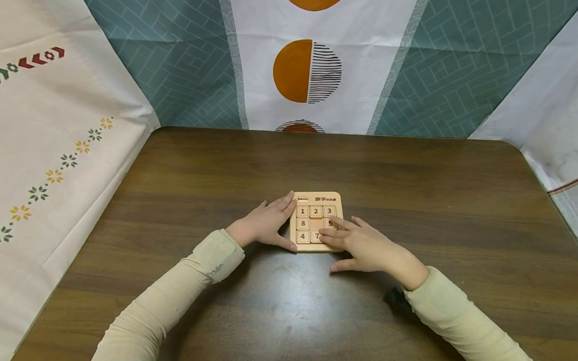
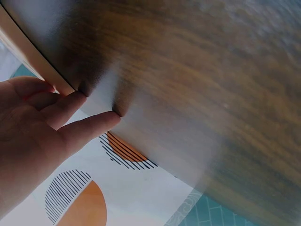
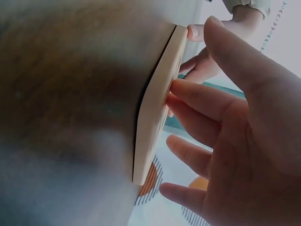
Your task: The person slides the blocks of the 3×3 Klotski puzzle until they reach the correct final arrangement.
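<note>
A wooden number sliding puzzle (image 1: 318, 196) lies flat on the table. Tiles 1, 2 and 3 fill its top row; 8 and 5 flank a gap in the middle row, and 4 and 7 show below. The lower right corner of the grid is hidden under fingers. My left hand (image 1: 268, 222) rests along the puzzle's left edge, fingers extended near the top corner and thumb at the bottom corner. Over the right side reaches my right hand (image 1: 363, 247), its fingertips (image 3: 178, 87) touching the tiles near 7 and 5, thumb held apart off the board.
The brown wooden table (image 1: 438, 198) surrounds the puzzle. Behind it hangs a patterned cloth (image 1: 256, 50) with orange circles, and a white embroidered cloth (image 1: 65, 203) hangs at the left. A small black object (image 1: 396, 298) shows beside the right cuff.
</note>
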Demonstrator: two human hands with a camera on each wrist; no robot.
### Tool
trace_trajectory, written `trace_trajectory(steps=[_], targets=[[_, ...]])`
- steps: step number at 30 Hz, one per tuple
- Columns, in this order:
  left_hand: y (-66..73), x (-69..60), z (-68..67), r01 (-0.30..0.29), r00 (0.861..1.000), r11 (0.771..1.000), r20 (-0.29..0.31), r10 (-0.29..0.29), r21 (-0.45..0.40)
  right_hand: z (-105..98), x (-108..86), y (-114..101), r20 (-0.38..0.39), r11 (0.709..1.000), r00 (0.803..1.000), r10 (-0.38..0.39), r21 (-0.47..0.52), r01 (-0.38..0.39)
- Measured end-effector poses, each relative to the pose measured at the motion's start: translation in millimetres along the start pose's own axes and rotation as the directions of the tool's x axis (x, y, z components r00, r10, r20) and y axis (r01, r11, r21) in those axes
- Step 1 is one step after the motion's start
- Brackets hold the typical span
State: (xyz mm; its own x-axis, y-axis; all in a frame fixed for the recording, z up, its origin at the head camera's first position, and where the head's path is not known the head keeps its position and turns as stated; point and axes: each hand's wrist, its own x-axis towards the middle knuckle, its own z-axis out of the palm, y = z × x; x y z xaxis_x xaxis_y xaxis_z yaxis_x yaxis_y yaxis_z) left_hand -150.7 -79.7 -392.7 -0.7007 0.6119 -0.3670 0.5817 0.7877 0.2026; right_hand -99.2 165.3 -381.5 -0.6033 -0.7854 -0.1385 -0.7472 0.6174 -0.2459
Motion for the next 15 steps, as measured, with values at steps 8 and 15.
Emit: trace_trajectory(steps=[8, 15], targets=[[1.9, 1.7, -3.4, 0.015, 1.0, 1.0, 0.005, -0.015, -0.008, -5, 5.7, 10, 0.006, 1.0, 1.0, -0.005, -0.007, 0.005], [2.0, 2.0, -4.0, 0.018, 1.0, 1.0, 0.009, -0.018, -0.012, -8, 5.3, 8, 0.011, 1.0, 1.0, -0.003, 0.007, 0.003]])
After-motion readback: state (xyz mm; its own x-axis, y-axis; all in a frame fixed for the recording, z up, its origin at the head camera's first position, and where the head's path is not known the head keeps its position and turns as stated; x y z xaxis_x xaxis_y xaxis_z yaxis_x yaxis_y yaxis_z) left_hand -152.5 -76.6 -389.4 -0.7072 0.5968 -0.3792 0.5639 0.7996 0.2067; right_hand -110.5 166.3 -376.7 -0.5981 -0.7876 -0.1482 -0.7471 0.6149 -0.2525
